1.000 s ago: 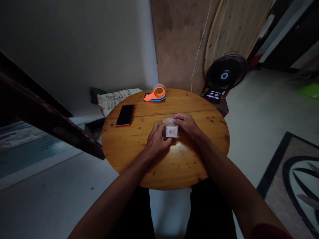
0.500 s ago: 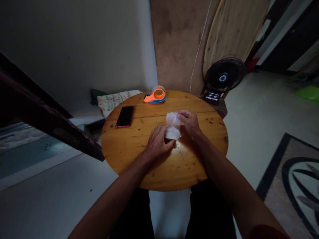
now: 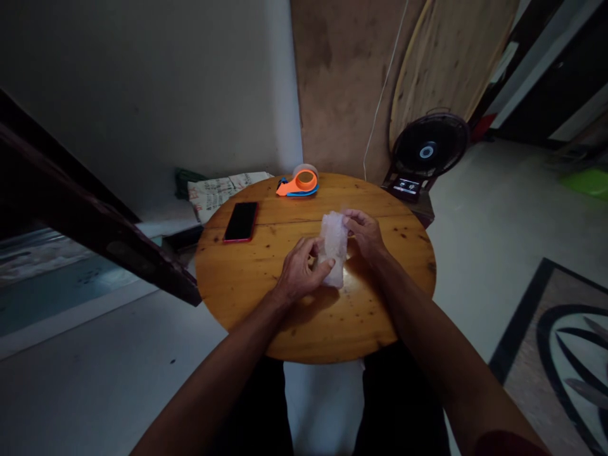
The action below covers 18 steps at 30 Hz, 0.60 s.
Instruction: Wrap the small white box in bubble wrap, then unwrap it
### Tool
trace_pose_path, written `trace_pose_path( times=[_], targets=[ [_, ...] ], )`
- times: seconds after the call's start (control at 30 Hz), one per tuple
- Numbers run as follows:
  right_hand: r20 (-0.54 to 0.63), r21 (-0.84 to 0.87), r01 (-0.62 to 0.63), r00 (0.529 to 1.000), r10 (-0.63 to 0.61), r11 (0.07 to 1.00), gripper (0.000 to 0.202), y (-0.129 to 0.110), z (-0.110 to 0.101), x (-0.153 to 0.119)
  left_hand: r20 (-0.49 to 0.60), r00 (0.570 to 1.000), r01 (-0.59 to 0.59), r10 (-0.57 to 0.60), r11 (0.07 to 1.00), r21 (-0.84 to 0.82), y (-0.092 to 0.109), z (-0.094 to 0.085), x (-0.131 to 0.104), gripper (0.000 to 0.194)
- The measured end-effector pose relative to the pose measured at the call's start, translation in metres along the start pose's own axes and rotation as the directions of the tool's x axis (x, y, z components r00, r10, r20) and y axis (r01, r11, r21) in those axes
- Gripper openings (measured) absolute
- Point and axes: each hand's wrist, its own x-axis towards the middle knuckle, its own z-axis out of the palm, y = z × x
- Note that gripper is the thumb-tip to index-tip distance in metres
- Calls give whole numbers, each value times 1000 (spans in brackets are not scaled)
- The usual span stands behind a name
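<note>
A small packet wrapped in whitish bubble wrap [image 3: 333,247] stands upright above the middle of the round wooden table [image 3: 266,304]. My left hand [image 3: 299,272] grips its lower left side with thumb and fingers. My right hand [image 3: 365,233] pinches the top right edge of the wrap. The red-and-white box seen earlier is hidden inside the wrap.
A red-cased phone [image 3: 241,221] lies face up at the table's left. An orange and blue tape dispenser [image 3: 300,182] sits at the far edge. Behind the table are a black fan [image 3: 429,152], a printed sack [image 3: 216,190] and a leaning wooden board [image 3: 451,57].
The small box lay flat with its red label showing; both hands have lifted and turned it upright, and the bubble wrap now covers it.
</note>
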Motion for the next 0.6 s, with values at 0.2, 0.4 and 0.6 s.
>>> trace_pose_path(
  times=[0.2, 0.4, 0.6],
  targets=[
    [144, -154, -135, 977, 158, 979, 46, -5, -8, -3, -20, 996, 88, -89, 996, -20, -10, 4, 2, 17],
    [224, -127, -87, 968, 114, 988, 50, -8, -4, -7, -14, 993, 113, -113, 994, -12, -13, 4, 3, 17],
    [146, -22, 4, 989, -1, 1000, 45, 4, 10, -8, -3, 996, 86, -86, 996, 30, -7, 4, 4, 24]
  ],
)
